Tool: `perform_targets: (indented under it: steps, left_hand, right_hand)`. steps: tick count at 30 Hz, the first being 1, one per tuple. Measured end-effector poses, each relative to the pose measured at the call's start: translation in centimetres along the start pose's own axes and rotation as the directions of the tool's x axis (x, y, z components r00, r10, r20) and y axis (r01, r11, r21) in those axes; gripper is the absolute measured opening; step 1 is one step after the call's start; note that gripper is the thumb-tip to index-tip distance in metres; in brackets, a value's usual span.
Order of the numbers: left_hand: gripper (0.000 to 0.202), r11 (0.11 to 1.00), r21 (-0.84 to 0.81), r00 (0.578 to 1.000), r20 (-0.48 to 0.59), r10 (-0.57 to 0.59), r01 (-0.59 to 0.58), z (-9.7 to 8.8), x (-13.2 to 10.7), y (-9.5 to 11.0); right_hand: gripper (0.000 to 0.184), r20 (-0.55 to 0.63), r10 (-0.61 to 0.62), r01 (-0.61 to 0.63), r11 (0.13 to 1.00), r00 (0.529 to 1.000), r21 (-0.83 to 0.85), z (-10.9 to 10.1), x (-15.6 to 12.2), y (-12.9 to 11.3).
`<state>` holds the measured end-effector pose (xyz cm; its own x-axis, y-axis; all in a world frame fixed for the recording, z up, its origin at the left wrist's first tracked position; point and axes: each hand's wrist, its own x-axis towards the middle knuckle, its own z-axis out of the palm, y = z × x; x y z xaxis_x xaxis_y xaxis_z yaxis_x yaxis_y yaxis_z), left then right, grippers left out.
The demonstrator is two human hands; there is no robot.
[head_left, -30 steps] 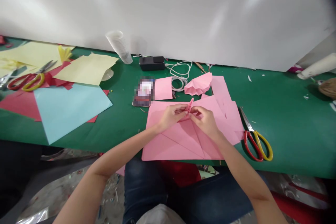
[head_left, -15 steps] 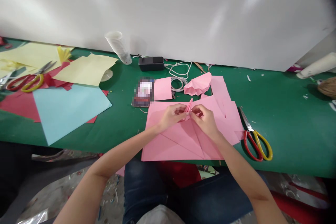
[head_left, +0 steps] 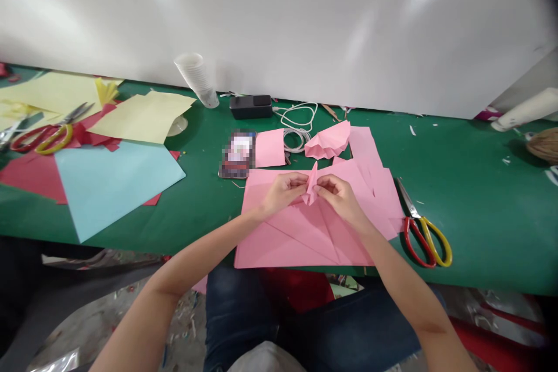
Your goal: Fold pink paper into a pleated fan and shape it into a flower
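Between my two hands is a small piece of folded pink paper (head_left: 311,185), its narrow pointed tip standing upward. My left hand (head_left: 286,190) pinches its left side. Fingers and thumb of my right hand (head_left: 335,190) are closed on its right edge. Both hands are just above a stack of pink paper sheets (head_left: 296,238), which shows crease lines. Beyond them lies a pleated pink paper piece (head_left: 329,140). A square pink paper (head_left: 269,147) rests to its left. The inner folds of the held paper are partly hidden by my fingers.
Scissors (head_left: 425,229) with red and yellow handles lie right of the stack. A phone (head_left: 238,154), a black box (head_left: 251,106), a white cable (head_left: 300,122) and stacked cups (head_left: 198,78) stand behind. Blue paper (head_left: 117,180) and more scissors (head_left: 54,133) are at left.
The folded paper has turned slightly between my fingers, and its lower part now shows more. My right fingers have shifted a little along its edge.
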<state>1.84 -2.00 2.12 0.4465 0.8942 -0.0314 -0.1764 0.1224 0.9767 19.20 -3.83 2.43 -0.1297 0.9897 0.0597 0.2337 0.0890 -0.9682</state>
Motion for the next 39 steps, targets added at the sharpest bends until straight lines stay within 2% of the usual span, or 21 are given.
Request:
perform_targets:
  steps: [5,13,18,24,28,31,39]
  left_hand:
    - [0.025,0.999,0.042,1.000,-0.002,0.014,-0.014,-0.02,-0.03,-0.04]
    - [0.029,0.996,0.090,0.996,-0.093,0.011,-0.003,-0.08,-0.05,-0.10]
    - [0.028,0.998,0.056,0.997,-0.071,0.006,-0.002,-0.15,0.18,-0.04]
    - [0.023,1.000,-0.024,0.999,-0.037,0.016,-0.017,-0.19,0.04,-0.08]
    - [0.009,0.990,0.088,0.992,-0.052,0.114,-0.109,-0.23,-0.03,-0.17]
    - [0.004,0.981,0.160,0.990,-0.074,0.122,-0.109,-0.24,-0.02,-0.13]
    - [0.029,0.991,0.131,0.998,-0.045,0.046,-0.039,0.21,-0.38,0.06]
  right_hand:
    - [0.015,-0.013,-0.006,0.006,1.000,1.000,-0.021,0.08,-0.22,-0.15]
    - [0.015,0.022,0.014,-0.014,1.000,1.000,-0.011,0.23,-0.35,-0.31]
    - [0.012,0.010,0.044,-0.044,0.998,0.999,0.036,0.09,-0.21,-0.56]
    - [0.018,-0.006,0.055,-0.054,0.996,0.998,0.077,-0.15,-0.06,-0.70]
    - [0.020,0.003,0.054,-0.054,0.994,0.999,0.096,-0.15,-0.11,-0.77]
    - [0.020,0.004,0.057,-0.057,0.992,0.998,0.116,-0.14,-0.14,-0.70]
    - [0.020,0.020,0.062,-0.065,0.986,0.998,0.153,-0.12,-0.03,-0.22]
